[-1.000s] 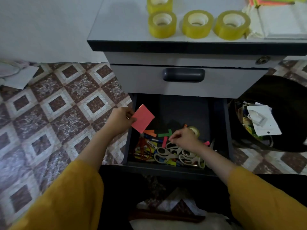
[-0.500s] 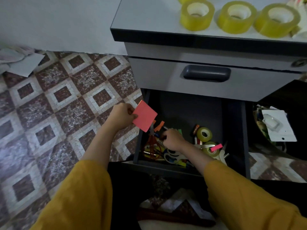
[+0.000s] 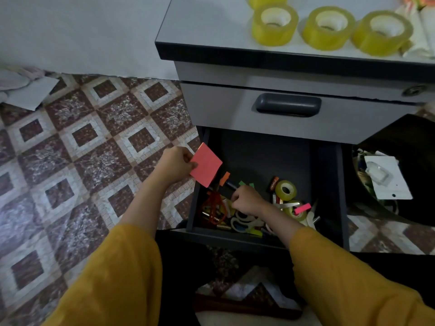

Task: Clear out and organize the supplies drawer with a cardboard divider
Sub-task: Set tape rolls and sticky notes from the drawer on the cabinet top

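Observation:
The dark drawer (image 3: pixel 329 175) stands pulled out under the grey cabinet, its near half littered with supplies. My left hand (image 3: pixel 175 164) holds a pink sticky-note pad (image 3: pixel 206 164) by its corner above the drawer's left wall. My right hand (image 3: pixel 247 200) is down among the clutter, its fingers curled over small items at the pile's left side; what they hold is hidden. Near it lie red rubber bands (image 3: pixel 213 208), white-handled scissors (image 3: pixel 244 223), a small yellow tape roll (image 3: pixel 286 190) and coloured paper tabs (image 3: pixel 224 178).
Three big yellow tape rolls (image 3: pixel 274 24) sit on the cabinet top (image 3: pixel 211 24). The upper drawer with a dark handle (image 3: pixel 288 105) is closed. A black bin (image 3: pixel 400 175) with white packaging stands right of the drawer. Patterned floor tiles (image 3: pixel 94 149) lie to the left.
My right hand has shifted from the middle of the pile to its left side, uncovering the small tape rolls. My left hand keeps the pink pad at the drawer's left edge. My view shifted left.

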